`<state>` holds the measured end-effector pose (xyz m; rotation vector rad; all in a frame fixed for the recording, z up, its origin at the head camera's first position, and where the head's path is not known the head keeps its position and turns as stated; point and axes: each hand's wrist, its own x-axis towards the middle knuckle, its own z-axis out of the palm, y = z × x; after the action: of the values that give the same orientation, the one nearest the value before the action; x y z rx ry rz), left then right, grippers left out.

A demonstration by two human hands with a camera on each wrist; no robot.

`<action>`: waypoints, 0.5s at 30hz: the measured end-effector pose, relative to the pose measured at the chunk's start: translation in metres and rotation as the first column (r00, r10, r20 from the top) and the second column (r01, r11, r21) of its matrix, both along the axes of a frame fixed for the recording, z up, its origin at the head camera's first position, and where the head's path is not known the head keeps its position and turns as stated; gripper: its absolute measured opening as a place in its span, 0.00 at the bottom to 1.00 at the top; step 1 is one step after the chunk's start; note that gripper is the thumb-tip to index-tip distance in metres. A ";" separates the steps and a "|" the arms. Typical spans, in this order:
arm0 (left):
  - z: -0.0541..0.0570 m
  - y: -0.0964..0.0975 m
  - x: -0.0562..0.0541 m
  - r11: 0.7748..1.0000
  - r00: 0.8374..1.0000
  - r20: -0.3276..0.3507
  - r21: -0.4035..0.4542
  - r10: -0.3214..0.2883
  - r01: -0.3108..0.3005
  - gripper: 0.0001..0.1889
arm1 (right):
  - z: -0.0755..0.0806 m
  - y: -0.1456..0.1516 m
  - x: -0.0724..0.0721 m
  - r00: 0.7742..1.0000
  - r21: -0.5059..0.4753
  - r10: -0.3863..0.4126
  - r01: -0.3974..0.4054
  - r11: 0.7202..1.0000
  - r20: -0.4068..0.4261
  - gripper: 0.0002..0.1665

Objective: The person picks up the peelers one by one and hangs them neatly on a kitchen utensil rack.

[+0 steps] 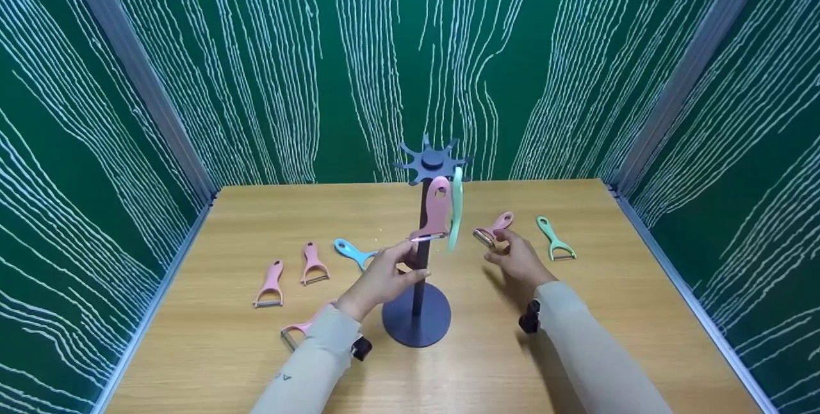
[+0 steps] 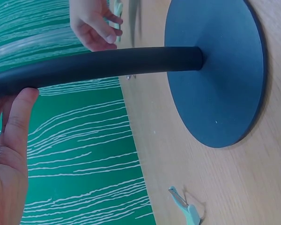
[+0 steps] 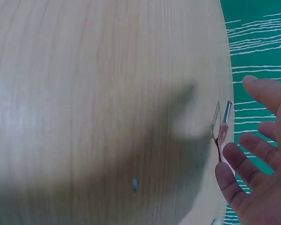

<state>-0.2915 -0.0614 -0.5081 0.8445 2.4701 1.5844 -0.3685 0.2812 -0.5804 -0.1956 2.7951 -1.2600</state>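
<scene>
A dark rotating-style rack stand (image 1: 419,298) with a notched top stands on a round base. My left hand (image 1: 384,273) holds its pole, thumb on one side and fingers on the other; the left wrist view shows the pole (image 2: 107,63) between them. From the top hang a pink peeler (image 1: 438,206) and a green peeler (image 1: 457,209), seen edge-on. At the right, my right hand (image 1: 522,261) hovers by another pink peeler (image 1: 503,222) lying on the table. Its fingers (image 3: 257,150) are spread and loosely bent in the right wrist view, holding nothing.
Left of the stand lie a blue peeler (image 1: 349,249) and two pink peelers, one upper (image 1: 311,257) and one lower (image 1: 273,279). A further pink peeler (image 1: 301,327) is partly under my left sleeve. A green peeler (image 1: 548,231) lies far right. Green patterned walls (image 1: 359,81) enclose the table.
</scene>
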 end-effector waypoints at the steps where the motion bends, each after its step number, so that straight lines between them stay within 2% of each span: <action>1: 0.000 0.000 0.000 1.000 1.000 0.000 0.000 -0.001 0.001 0.06 | -0.001 0.000 -0.001 1.000 -0.005 0.000 0.000 1.000 0.013 0.39; 8: 0.000 0.000 -0.001 1.000 1.000 -0.011 -0.013 0.001 -0.001 0.06 | -0.004 0.000 -0.010 0.998 -0.022 0.001 0.001 1.000 0.063 0.40; 15: 0.001 0.001 0.000 1.000 1.000 -0.012 0.013 -0.005 0.005 0.06 | -0.005 -0.005 -0.017 0.995 -0.009 0.005 -0.004 1.000 0.101 0.40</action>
<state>-0.2913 -0.0605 -0.5069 0.8637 2.4665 1.6003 -0.3853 0.2761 -0.5856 -0.1347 2.7034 -1.2450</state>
